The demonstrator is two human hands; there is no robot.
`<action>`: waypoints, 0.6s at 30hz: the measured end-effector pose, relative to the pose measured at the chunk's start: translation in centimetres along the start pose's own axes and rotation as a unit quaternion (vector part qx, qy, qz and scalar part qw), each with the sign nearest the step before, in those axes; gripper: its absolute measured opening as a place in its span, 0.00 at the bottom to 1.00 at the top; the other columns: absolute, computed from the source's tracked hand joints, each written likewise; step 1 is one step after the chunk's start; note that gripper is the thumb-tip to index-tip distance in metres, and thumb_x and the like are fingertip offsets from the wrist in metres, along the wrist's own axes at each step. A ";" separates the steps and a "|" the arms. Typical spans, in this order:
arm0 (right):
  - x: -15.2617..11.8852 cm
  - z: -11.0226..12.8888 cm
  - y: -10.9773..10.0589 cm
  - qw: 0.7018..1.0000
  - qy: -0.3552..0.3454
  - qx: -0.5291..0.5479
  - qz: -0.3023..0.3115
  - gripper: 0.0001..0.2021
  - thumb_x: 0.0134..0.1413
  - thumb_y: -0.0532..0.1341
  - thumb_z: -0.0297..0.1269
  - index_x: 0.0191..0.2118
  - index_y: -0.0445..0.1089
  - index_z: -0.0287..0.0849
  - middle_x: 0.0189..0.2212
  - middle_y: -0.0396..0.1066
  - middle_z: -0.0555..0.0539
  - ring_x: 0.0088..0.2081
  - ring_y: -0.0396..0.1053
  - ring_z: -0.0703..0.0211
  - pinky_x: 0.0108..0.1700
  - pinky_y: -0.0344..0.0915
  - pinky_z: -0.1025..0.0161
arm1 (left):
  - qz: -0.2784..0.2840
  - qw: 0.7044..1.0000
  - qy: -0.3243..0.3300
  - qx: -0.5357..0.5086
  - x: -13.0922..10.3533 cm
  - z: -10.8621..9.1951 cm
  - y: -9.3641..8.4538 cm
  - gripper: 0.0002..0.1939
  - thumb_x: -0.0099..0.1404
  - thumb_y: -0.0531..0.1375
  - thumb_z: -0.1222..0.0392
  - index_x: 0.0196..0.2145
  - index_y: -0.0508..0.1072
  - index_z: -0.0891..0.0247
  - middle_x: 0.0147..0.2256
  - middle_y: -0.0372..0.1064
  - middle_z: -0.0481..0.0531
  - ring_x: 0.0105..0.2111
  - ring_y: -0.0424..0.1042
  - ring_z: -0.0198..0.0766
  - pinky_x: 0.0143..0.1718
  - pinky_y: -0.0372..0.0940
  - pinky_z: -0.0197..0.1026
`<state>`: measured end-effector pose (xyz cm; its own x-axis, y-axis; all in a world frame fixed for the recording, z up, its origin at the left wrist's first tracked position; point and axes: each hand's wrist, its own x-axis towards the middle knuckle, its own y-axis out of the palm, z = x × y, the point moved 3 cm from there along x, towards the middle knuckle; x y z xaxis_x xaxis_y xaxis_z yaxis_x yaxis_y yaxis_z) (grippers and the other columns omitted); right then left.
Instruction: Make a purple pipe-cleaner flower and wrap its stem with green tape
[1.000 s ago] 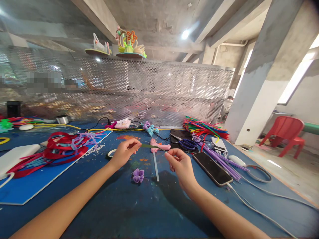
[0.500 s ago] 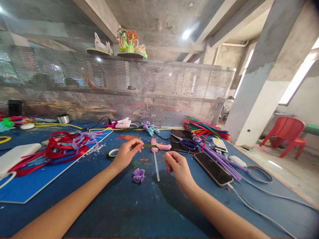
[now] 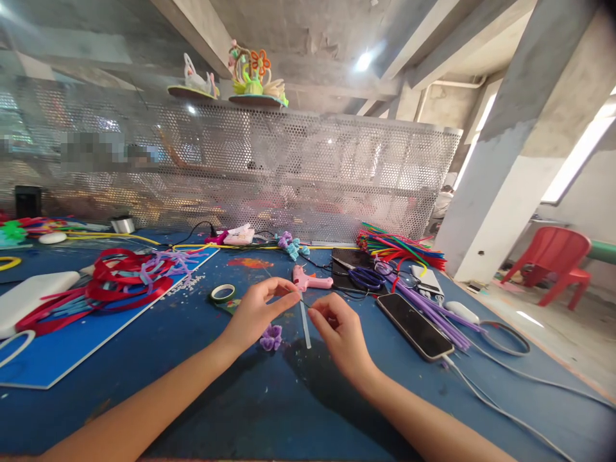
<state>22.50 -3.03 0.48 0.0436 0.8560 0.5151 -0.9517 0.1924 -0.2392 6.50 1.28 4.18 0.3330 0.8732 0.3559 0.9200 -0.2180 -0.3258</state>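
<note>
My left hand (image 3: 262, 309) and my right hand (image 3: 339, 327) are close together over the table, fingertips pinched on a thin dark green stem (image 3: 304, 303) between them. A pink glue gun (image 3: 312, 280) lies just beyond the fingers, its clear glue stick (image 3: 305, 326) pointing toward me. The purple fuzzy flower (image 3: 271, 337) sits on the table below my left fingers, partly overlapped by that hand. A roll of green tape (image 3: 222, 293) rests left of my left hand.
Red and purple strips (image 3: 129, 282) lie on a blue board (image 3: 96, 333) at left. On the right are scissors (image 3: 366, 277), a phone (image 3: 414, 326), purple stems (image 3: 423, 308) and a white earphone case (image 3: 462, 312). Colourful stems (image 3: 404, 247) stand behind, before a perforated metal screen (image 3: 298, 173).
My left hand has moved right and nearer my right hand. The green strip that stretched between them no longer shows there, and the tape roll is now fully visible.
</note>
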 end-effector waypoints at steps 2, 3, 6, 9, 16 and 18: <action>-0.2 0.2 0.2 1.000 -0.015 -0.016 0.001 0.07 0.53 0.61 0.39 0.29 0.67 0.43 0.26 0.62 0.52 0.26 0.57 0.65 0.27 0.54 0.67 | 0.007 0.999 -0.015 -0.028 0.1 0.3 0.1 0.12 0.57 0.62 0.51 0.31 0.74 0.62 0.31 0.76 0.53 0.35 0.74 0.44 0.38 0.67 0.43; -0.2 0.2 0.2 1.000 -0.012 -0.014 -0.003 0.07 0.51 0.63 0.39 0.29 0.67 0.43 0.25 0.61 0.52 0.26 0.56 0.65 0.26 0.53 0.67 | 0.011 0.999 -0.019 -0.040 0.2 0.5 0.1 0.11 0.57 0.62 0.51 0.30 0.74 0.62 0.30 0.76 0.53 0.33 0.75 0.44 0.37 0.68 0.43; -0.2 -0.1 0.1 0.999 0.016 0.015 -0.029 0.09 0.47 0.65 0.39 0.33 0.66 0.44 0.24 0.59 0.54 0.24 0.54 0.65 0.25 0.52 0.68 | 0.025 0.998 -0.023 -0.057 0.2 0.5 0.1 0.11 0.56 0.62 0.51 0.29 0.74 0.62 0.26 0.75 0.51 0.30 0.75 0.43 0.35 0.69 0.42; 0.0 -0.2 -0.1 0.999 0.022 0.017 -0.044 0.07 0.51 0.62 0.40 0.31 0.66 0.43 0.24 0.61 0.53 0.24 0.55 0.65 0.25 0.52 0.67 | 0.031 0.997 -0.017 -0.062 0.3 0.5 0.0 0.10 0.54 0.65 0.52 0.28 0.75 0.62 0.24 0.74 0.50 0.27 0.74 0.41 0.32 0.69 0.41; 0.2 0.3 -0.7 1.000 0.003 -0.016 -0.027 0.07 0.53 0.61 0.40 0.29 0.67 0.43 0.24 0.64 0.52 0.23 0.56 0.65 0.26 0.52 0.67 | 0.019 0.997 -0.003 -0.068 0.4 0.5 -0.4 0.06 0.52 0.67 0.57 0.27 0.77 0.61 0.24 0.75 0.48 0.26 0.73 0.37 0.30 0.68 0.37; 0.3 0.7 -1.0 0.998 -0.028 -0.046 -0.024 0.06 0.55 0.60 0.39 0.30 0.68 0.43 0.26 0.65 0.51 0.25 0.59 0.64 0.27 0.54 0.67 | 0.015 0.998 -0.002 -0.060 0.3 0.3 -0.3 0.06 0.51 0.67 0.57 0.27 0.77 0.61 0.24 0.75 0.48 0.26 0.74 0.38 0.30 0.69 0.38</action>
<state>23.28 -3.27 1.42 0.0684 0.8176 0.5718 -0.9169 0.2774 -0.2870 6.24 1.77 4.10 0.3601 0.8672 0.3440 0.9279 -0.2949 -0.2280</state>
